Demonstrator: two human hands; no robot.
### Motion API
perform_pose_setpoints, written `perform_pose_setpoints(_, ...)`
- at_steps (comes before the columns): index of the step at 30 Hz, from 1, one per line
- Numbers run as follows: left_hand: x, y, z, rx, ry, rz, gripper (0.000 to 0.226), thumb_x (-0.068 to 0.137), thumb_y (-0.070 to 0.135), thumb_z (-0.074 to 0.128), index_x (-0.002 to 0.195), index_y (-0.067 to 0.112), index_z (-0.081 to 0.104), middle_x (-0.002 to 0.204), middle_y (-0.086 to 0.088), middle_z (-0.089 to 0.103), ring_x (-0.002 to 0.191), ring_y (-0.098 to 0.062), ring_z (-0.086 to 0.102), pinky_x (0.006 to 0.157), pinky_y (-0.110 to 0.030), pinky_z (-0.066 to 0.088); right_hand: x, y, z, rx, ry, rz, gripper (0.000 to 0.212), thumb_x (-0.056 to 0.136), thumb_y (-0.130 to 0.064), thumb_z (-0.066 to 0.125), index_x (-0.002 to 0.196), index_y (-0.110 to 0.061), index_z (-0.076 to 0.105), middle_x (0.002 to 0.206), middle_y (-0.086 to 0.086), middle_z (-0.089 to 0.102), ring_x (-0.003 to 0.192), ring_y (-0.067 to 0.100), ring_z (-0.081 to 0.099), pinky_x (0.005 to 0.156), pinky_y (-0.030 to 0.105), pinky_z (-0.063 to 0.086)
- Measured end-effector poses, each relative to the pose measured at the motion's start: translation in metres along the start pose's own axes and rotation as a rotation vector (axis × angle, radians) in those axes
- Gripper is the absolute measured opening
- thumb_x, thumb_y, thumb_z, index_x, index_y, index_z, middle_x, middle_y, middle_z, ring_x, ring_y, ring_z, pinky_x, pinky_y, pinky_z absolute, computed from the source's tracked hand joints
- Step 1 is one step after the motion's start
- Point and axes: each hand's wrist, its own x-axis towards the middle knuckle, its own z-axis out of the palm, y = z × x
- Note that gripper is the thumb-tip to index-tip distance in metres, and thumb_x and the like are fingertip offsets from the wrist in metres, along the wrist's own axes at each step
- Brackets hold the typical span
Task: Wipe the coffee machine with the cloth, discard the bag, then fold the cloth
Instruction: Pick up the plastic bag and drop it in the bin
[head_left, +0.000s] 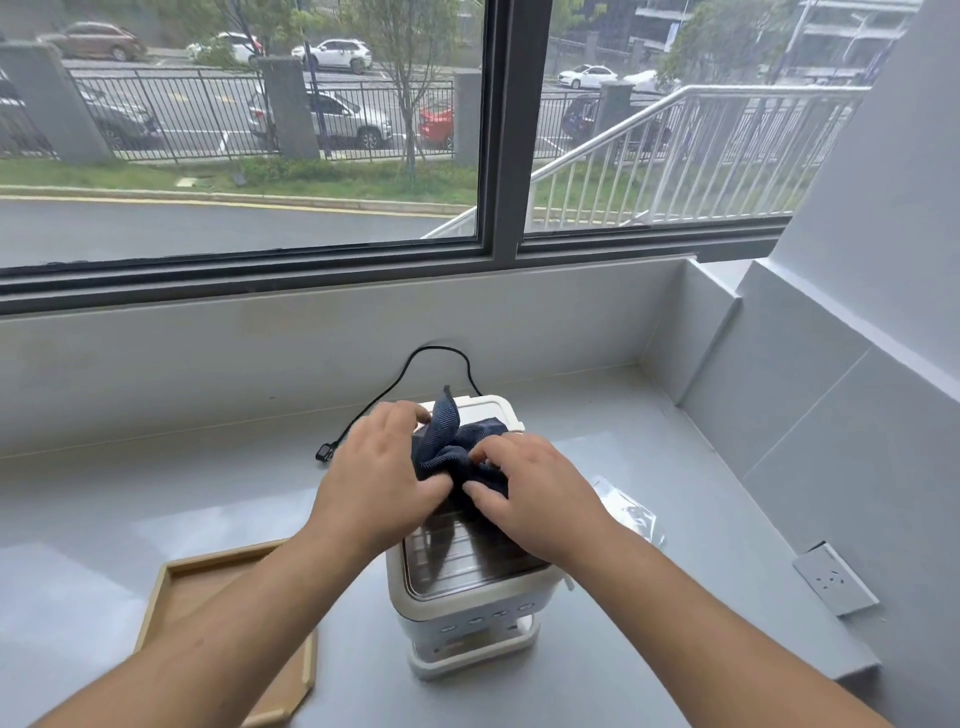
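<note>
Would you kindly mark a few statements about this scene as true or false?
The cloth lies bunched on the coffee machine. True.
The wooden tray sits right of the machine. False: it's left.
Both the left hand and right hand touch the cloth. True.
The plug is in the wall socket. False: it lies on the counter.
The bag lies in the tray. False: it's on the counter, right of the machine.
</note>
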Motion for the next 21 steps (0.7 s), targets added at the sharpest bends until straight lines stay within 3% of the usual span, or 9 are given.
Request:
perform_pose_setpoints(6,0.013,0.03,-0.013,0.012,-0.032,0.164,0.055,0.076,0.058,0.06,0.126,0.036,0.055,0.126,0.022,0.051,0.12,-0.01,0.044,0.101,-0.033,0.04,-0.011,0.02,-0.013,0.04,0.057,0.031,0.026,0.091,-0.051,0.061,0.109,-0.031,0.066,0.097,-0.02,0.059,0.101,0.01,0.051,0.089,0.027,0.044)
perform_pose_setpoints(9,0.022,0.046,-0.007,0.065,-0.079,0.243,0.051,0.079,0.058,0.061,0.124,0.035,0.061,0.13,0.018,0.058,0.126,-0.012,0.046,0.104,-0.031,0.039,-0.016,0.033,-0.021,0.029,0.062,0.054,0.029,0.092,-0.053,0.06,0.108,-0.03,0.068,0.097,-0.019,0.06,0.1,0.01,0.05,0.09,0.027,0.044)
perform_pose_setpoints(15,0.037,0.075,0.02,0.179,-0.2,0.347,0.061,0.078,0.074,0.052,0.125,0.037,0.062,0.13,0.019,0.061,0.128,-0.012,0.048,0.105,-0.033,0.041,-0.031,0.069,-0.041,0.0,0.091,0.145,0.035,0.095,-0.054,0.06,0.12,-0.032,0.069,0.119,-0.018,0.065,0.118,0.009,0.05,0.098,0.023,0.038)
perform_pose_setpoints(18,0.045,0.09,0.037,0.242,-0.241,0.409,0.056,0.082,0.067,0.062,0.128,0.036,0.061,0.134,0.017,0.06,0.13,-0.012,0.047,0.106,-0.032,0.04,-0.04,0.092,-0.048,-0.013,0.081,0.214,0.036,0.096,-0.054,0.06,0.125,-0.033,0.066,0.126,-0.018,0.063,0.125,0.009,0.047,0.104,0.028,0.04)
perform_pose_setpoints(21,0.053,0.107,0.056,0.312,-0.273,0.477,0.054,0.084,0.063,0.059,0.131,0.036,0.058,0.135,0.014,0.06,0.13,-0.014,0.048,0.104,-0.032,0.039,-0.05,0.115,-0.052,-0.018,0.076,0.277,0.037,0.095,-0.054,0.059,0.126,-0.034,0.065,0.129,-0.018,0.062,0.127,0.009,0.046,0.104,0.029,0.041)
